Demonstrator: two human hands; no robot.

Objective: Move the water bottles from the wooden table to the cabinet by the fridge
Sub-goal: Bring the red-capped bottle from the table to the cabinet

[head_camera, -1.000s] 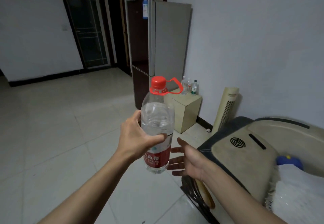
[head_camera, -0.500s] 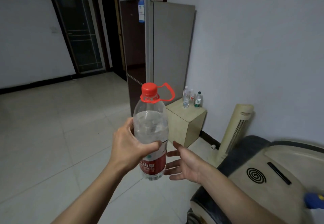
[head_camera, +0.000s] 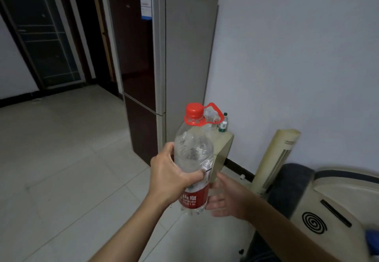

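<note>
Head camera first, and the big news is the fridge (head_camera: 164,56): it fills far more of our view than it did a second ago, tall and grey against the white wall, so we are clearly closing in on the drop-off corner. Tucked at its right side is the small beige cabinet (head_camera: 224,147), now partly hidden behind what we carry, where a second ago it stood well off in the distance. To the right of that, the pale tower fan (head_camera: 274,159) leans by the wall, and the padded chair with the spiral mark (head_camera: 338,210) has slid toward the lower right corner as we walk past it. Now to the task's own piece: the water bottle (head_camera: 193,159), clear with a red label and red cap, is up in the air in front of us, upright with a slight tilt, not yet over the cabinet. Our left hand (head_camera: 170,176) is wrapped firmly round its middle, as before. Our right hand (head_camera: 227,198) is loose and spread just beside the bottle's base, blurred, and we cannot tell whether it touches. Smallest of all, the bottles already on the cabinet (head_camera: 222,123) peek out behind the red cap ring. We judge the carry nearly done, with the set-down to come.
</note>
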